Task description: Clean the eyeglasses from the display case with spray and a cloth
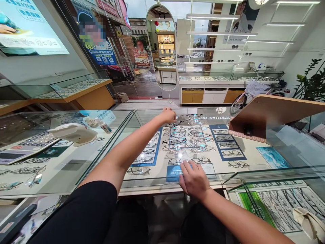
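My left hand [168,116] reaches to the far side of the glass counter [152,184]. Its fingers are closed at a dark-rimmed pair of eyeglasses [177,122]; the fingertips are partly hidden. Below it, two columns of eyeglasses [175,141] run toward me, several pairs in each. Over the counter's near edge lies my right hand [195,179], palm down, fingers stretched out and holding nothing visible. Beneath and beside it is a blue card [172,173]. Just beyond its fingers sits a thin-framed pair of glasses [201,160].
Blue display trays [227,144] with glasses flank the columns. A white handheld scanner [76,133] and a small bottle [105,127] stand at left, near a calculator-like keypad [25,145]. A wooden-backed screen or stand [274,108] overhangs the right. A cloth [308,220] lies lower right.
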`<action>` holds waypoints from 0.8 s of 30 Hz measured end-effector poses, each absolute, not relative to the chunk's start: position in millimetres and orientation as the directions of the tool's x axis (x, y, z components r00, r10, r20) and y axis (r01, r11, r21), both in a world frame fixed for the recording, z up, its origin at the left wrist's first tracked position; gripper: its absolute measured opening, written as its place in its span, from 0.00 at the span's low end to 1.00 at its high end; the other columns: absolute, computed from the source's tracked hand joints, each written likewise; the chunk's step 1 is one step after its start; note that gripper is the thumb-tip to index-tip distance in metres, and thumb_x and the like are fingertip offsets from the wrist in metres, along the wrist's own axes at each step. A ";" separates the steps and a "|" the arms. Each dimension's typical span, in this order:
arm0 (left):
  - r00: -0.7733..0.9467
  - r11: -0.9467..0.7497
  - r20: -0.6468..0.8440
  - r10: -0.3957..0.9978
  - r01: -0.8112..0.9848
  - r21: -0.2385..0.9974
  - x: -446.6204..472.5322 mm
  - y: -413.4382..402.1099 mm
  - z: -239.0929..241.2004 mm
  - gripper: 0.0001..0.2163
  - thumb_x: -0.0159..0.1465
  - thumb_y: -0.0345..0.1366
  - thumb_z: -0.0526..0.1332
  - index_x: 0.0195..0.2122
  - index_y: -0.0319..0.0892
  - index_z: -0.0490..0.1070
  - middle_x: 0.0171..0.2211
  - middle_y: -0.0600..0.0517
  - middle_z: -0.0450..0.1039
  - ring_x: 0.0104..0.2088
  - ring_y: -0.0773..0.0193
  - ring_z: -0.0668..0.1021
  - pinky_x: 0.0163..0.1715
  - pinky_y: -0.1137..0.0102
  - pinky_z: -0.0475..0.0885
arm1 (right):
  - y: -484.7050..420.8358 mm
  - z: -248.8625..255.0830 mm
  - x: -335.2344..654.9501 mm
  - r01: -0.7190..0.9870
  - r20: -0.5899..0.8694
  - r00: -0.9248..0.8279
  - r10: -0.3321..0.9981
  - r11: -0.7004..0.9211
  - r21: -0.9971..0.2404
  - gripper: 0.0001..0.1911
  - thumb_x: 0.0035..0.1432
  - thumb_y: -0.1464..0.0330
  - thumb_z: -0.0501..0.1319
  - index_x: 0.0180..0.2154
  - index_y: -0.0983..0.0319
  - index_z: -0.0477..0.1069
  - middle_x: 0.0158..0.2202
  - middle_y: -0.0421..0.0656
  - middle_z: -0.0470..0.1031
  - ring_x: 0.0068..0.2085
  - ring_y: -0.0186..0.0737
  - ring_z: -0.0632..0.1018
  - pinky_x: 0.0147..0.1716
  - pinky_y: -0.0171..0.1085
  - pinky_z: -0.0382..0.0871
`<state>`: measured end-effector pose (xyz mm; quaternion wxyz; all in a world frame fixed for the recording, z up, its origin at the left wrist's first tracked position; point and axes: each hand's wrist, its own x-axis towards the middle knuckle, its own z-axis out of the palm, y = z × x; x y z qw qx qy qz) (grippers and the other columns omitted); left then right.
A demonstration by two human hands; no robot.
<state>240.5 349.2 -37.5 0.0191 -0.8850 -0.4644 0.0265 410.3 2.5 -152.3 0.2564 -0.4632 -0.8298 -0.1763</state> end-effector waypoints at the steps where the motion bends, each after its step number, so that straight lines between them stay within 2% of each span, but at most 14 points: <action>1: 0.559 -0.559 -0.027 0.829 0.828 -0.046 240.1 350.3 -37.6 0.16 0.64 0.50 0.63 0.41 0.46 0.83 0.52 0.42 0.83 0.63 0.41 0.69 0.65 0.51 0.59 | 2.4 -152.5 410.5 0.860 0.586 -0.437 0.682 0.507 0.051 0.23 0.69 0.64 0.59 0.59 0.69 0.75 0.57 0.54 0.81 0.54 0.55 0.75 0.49 0.49 0.67; 4: 0.525 -0.525 -0.021 0.851 0.851 -0.028 240.8 355.6 -37.7 0.16 0.66 0.48 0.60 0.43 0.46 0.84 0.49 0.41 0.84 0.61 0.41 0.71 0.64 0.51 0.60 | 2.3 -152.6 411.0 0.861 0.586 -0.431 0.686 0.508 0.039 0.23 0.69 0.64 0.59 0.60 0.68 0.75 0.57 0.54 0.81 0.55 0.56 0.75 0.49 0.49 0.67; 7: 0.517 -0.517 -0.021 0.856 0.855 -0.031 243.1 359.4 -38.6 0.14 0.65 0.45 0.62 0.42 0.46 0.85 0.46 0.41 0.84 0.60 0.42 0.73 0.64 0.51 0.60 | 2.5 -152.6 411.2 0.856 0.586 -0.435 0.683 0.516 0.034 0.23 0.69 0.64 0.60 0.60 0.68 0.74 0.58 0.55 0.81 0.55 0.56 0.75 0.50 0.49 0.66; 12: 0.547 -0.547 -0.016 0.837 0.836 -0.045 243.3 357.0 -42.7 0.15 0.64 0.42 0.61 0.45 0.46 0.86 0.47 0.41 0.84 0.60 0.43 0.74 0.66 0.51 0.58 | 2.4 -151.7 410.7 0.859 0.589 -0.431 0.683 0.510 0.037 0.23 0.69 0.63 0.59 0.60 0.68 0.75 0.57 0.54 0.81 0.55 0.55 0.75 0.51 0.49 0.66; 16: 0.577 -0.578 -0.034 0.816 0.815 -0.050 238.6 352.2 -43.2 0.17 0.65 0.47 0.60 0.45 0.46 0.86 0.47 0.41 0.84 0.60 0.43 0.74 0.66 0.51 0.58 | 2.2 -151.0 410.6 0.860 0.589 -0.426 0.686 0.510 0.029 0.23 0.69 0.64 0.59 0.60 0.68 0.75 0.58 0.54 0.81 0.55 0.55 0.75 0.50 0.49 0.67; 20: 0.603 -0.605 -0.055 0.796 0.796 -0.036 234.3 349.1 -39.7 0.21 0.61 0.56 0.64 0.44 0.48 0.86 0.44 0.43 0.85 0.61 0.43 0.74 0.67 0.53 0.59 | 2.2 -150.9 410.7 0.860 0.593 -0.427 0.683 0.509 0.033 0.22 0.69 0.64 0.58 0.59 0.68 0.76 0.57 0.53 0.82 0.54 0.55 0.76 0.50 0.49 0.68; 24: 0.610 -0.613 -0.070 0.789 0.789 -0.032 234.1 348.7 -38.4 0.23 0.60 0.59 0.64 0.43 0.47 0.85 0.44 0.43 0.84 0.62 0.42 0.72 0.67 0.53 0.59 | 2.3 -150.2 410.8 0.864 0.604 -0.425 0.674 0.500 0.050 0.22 0.69 0.64 0.58 0.59 0.67 0.76 0.57 0.52 0.82 0.54 0.55 0.76 0.50 0.48 0.68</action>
